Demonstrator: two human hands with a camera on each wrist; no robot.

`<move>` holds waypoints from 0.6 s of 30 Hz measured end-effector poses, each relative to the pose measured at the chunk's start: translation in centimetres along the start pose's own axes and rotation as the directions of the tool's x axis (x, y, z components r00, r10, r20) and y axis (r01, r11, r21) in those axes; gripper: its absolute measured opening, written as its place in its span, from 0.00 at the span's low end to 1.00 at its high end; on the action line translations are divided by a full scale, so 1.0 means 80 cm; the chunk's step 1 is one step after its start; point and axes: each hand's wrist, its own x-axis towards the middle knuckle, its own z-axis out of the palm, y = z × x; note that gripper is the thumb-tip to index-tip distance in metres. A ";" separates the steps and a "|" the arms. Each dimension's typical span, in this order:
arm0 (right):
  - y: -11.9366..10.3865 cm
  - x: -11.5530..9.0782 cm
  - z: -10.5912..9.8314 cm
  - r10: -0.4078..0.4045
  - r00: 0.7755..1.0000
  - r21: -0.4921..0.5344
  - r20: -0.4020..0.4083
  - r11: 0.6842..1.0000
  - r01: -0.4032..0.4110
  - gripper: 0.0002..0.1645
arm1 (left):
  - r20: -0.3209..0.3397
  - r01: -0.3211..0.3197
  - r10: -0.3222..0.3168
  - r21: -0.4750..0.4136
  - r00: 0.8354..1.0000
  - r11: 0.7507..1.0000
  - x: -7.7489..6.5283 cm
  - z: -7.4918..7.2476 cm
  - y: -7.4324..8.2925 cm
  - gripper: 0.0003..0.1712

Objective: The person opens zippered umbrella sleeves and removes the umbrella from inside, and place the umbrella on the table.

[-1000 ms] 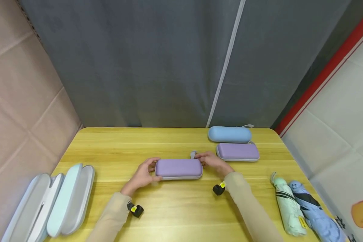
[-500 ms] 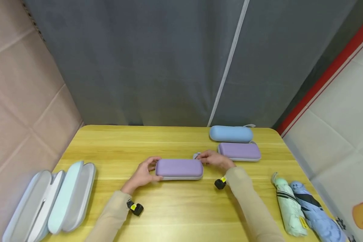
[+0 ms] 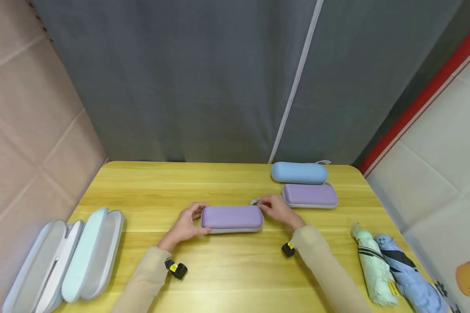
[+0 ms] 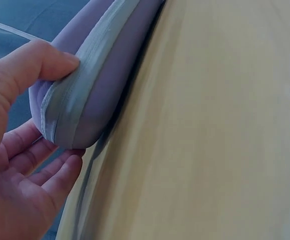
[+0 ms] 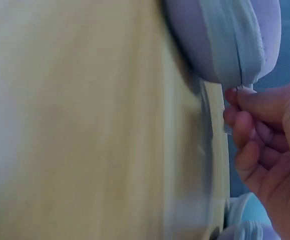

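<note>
At the far left of the surface (image 3: 227,274), an open pale case (image 3: 39,269) and an open mint case (image 3: 82,256) rest side by side. The left hand (image 3: 186,224) remains clamped on the left end of the purple case (image 3: 232,217), thumb along the front, fingers round the rear corner. Its position is unchanged from one second ago. The purple case lies near the middle of the surface and also stays in place. At its right end, the right hand (image 3: 276,208) shows the change: the wrist is turned slightly, and the grey strap (image 3: 254,201), upright before, now lies lower and largely covered by the fingertips. Thumb and forefinger are together in a pinch, apparently on the strap at the zip end. This suggests that the zip is being worked while the left hand braces the case; the visible front seam appears closed.

The long axis of the purple case runs left to right, roughly parallel to the far edge. The domed lid faces up; the strap end points right. Further right lie the second purple case (image 3: 310,195), the blue case (image 3: 299,173) behind it, then the green umbrella (image 3: 376,269) and the blue umbrella (image 3: 411,274).
</note>
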 end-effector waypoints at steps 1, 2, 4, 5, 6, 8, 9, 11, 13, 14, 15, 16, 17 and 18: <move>0.000 -0.004 -0.001 -0.012 1.000 -0.020 -0.018 1.000 0.011 0.06 | -0.009 0.003 -0.003 0.012 1.000 1.000 0.001 0.001 -0.002 0.40; -0.001 -0.007 -0.002 -0.018 0.999 -0.035 -0.033 0.999 0.017 0.05 | -0.018 0.004 -0.004 0.024 1.000 1.000 0.001 0.001 -0.003 0.40; -0.003 -0.015 -0.001 -0.022 0.999 -0.063 -0.050 0.998 0.019 0.04 | -0.029 0.005 -0.004 0.042 1.000 0.999 0.002 0.001 -0.004 0.40; -0.005 -0.018 -0.001 -0.027 0.998 -0.075 -0.058 0.997 0.023 0.04 | -0.033 0.006 -0.004 0.043 0.999 0.999 0.002 0.001 -0.004 0.40; -0.006 -0.022 0.000 -0.033 0.997 -0.087 -0.064 0.996 0.027 0.04 | -0.035 0.005 -0.003 0.046 0.999 0.999 0.001 0.000 -0.003 0.39; -0.011 -0.028 0.002 -0.039 0.996 -0.104 -0.083 0.994 0.030 0.04 | -0.037 0.009 -0.007 0.049 0.999 0.999 0.001 -0.001 -0.003 0.39; -0.013 -0.031 0.004 -0.041 0.995 -0.106 -0.094 0.994 0.031 0.04 | -0.037 0.014 -0.012 0.044 0.999 0.999 0.001 -0.002 -0.003 0.39; -0.017 -0.036 0.007 -0.042 0.993 -0.115 -0.110 0.993 0.029 0.04 | -0.035 0.020 -0.018 0.040 0.999 0.999 0.001 -0.004 -0.002 0.39; -0.020 -0.038 0.012 -0.032 0.992 -0.114 -0.124 0.993 0.018 0.04 | -0.026 0.021 -0.020 0.051 0.999 0.998 0.001 -0.007 -0.002 0.39; -0.021 -0.039 0.013 -0.025 0.991 -0.110 -0.131 0.994 0.010 0.04 | -0.016 0.015 -0.015 0.061 1.000 0.998 0.002 -0.008 -0.002 0.40; -0.021 -0.039 0.015 -0.015 0.990 -0.109 -0.139 0.994 0.000 0.05 | -0.005 0.009 -0.008 0.064 1.000 0.998 0.003 -0.009 -0.002 0.41; -0.021 -0.039 0.017 -0.006 0.989 -0.112 -0.146 0.994 -0.010 0.05 | 0.010 -0.004 0.004 0.071 1.000 0.997 0.003 -0.009 -0.002 0.42; -0.021 -0.039 0.018 0.000 0.988 -0.113 -0.155 0.993 -0.017 0.04 | 0.026 -0.017 0.016 0.072 1.000 0.997 0.004 -0.010 -0.003 0.42; -0.021 -0.039 0.019 0.006 0.987 -0.115 -0.162 0.993 -0.025 0.05 | 0.042 -0.032 0.029 0.071 0.999 0.997 0.004 -0.010 -0.003 0.43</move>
